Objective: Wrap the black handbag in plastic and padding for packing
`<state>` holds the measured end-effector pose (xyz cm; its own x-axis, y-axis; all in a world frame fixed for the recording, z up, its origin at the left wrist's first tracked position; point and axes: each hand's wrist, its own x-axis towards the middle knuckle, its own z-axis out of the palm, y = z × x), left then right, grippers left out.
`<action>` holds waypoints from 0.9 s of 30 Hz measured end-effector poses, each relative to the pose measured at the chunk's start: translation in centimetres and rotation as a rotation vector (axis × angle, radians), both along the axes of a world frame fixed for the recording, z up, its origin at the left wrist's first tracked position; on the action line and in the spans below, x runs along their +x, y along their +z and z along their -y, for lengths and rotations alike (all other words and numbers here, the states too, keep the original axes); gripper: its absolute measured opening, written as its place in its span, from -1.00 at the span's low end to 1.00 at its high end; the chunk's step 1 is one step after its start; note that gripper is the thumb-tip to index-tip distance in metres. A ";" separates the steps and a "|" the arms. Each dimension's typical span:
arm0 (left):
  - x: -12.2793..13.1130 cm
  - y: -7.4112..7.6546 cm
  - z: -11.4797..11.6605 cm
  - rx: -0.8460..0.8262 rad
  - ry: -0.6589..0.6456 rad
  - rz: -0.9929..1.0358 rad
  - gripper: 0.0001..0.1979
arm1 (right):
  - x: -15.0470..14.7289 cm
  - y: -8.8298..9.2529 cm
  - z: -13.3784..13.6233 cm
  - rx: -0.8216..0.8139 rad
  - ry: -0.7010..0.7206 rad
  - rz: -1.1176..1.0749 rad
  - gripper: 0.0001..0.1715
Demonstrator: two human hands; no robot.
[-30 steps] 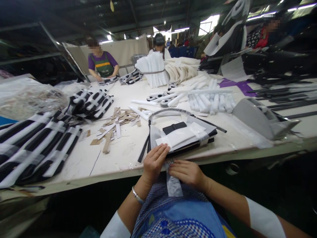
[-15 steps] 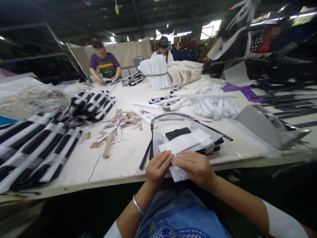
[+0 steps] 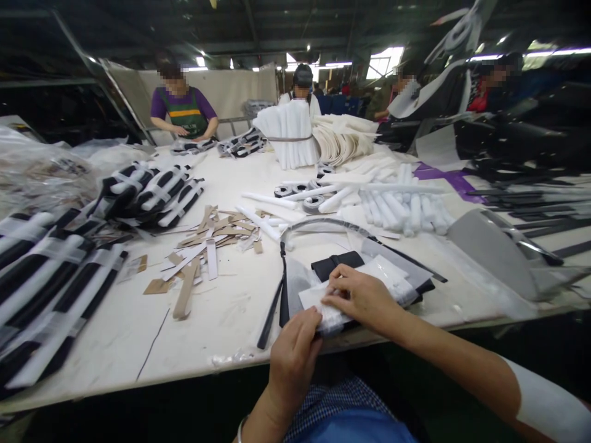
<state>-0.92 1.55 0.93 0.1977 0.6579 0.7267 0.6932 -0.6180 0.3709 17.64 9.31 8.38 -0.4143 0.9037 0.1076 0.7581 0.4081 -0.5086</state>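
Observation:
A black bag lies at the table's front edge, its arched handle (image 3: 323,223) wrapped in clear film. On the bag, below a black strap piece (image 3: 337,264), rests a soft white wrapping sheet (image 3: 310,298), partly hidden by my hands. My left hand (image 3: 294,351) is closed at the sheet's near edge, thumb and fingers pressed on it. Just above and to the right, my right hand (image 3: 362,301) pinches the sheet between thumb and fingertips. The sheet's right part (image 3: 388,271) lies over the bag in shiny plastic.
Brown paper strips (image 3: 207,240) lie left of the bag. Black-and-white wrapped bundles (image 3: 50,295) pile up at the left. White rolls (image 3: 406,206), tape rolls (image 3: 313,204) and a grey panel (image 3: 492,252) stand behind and right. Co-workers (image 3: 184,114) are across the table (image 3: 217,332).
The sheet's near end, which hung below my hands, is now folded up onto the bag. My right hand has moved up over the sheet; my left has shifted slightly down.

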 end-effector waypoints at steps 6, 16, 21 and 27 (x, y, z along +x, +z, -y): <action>0.2 0.4 -0.2 0.115 0.029 -0.146 -0.72 | -0.3 0.5 -1.7 -0.047 0.046 0.092 -0.89; 0.0 0.8 -0.7 0.053 0.035 -0.354 -0.64 | -0.6 0.4 -3.4 -0.049 0.026 0.018 -0.77; -0.8 0.1 -0.8 0.057 0.046 -0.426 -0.48 | 5.7 1.6 -1.9 0.140 -0.038 -0.260 -0.90; -1.8 -0.7 -1.8 0.093 -0.035 -0.444 -0.35 | 24.1 3.9 -1.2 0.344 -0.704 -0.029 -0.74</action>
<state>-2.75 3.37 0.25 0.5246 0.5814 0.6220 0.7506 -0.6606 -0.0155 41.72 10.47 12.24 0.2511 0.8668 0.4308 0.8854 -0.0258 -0.4641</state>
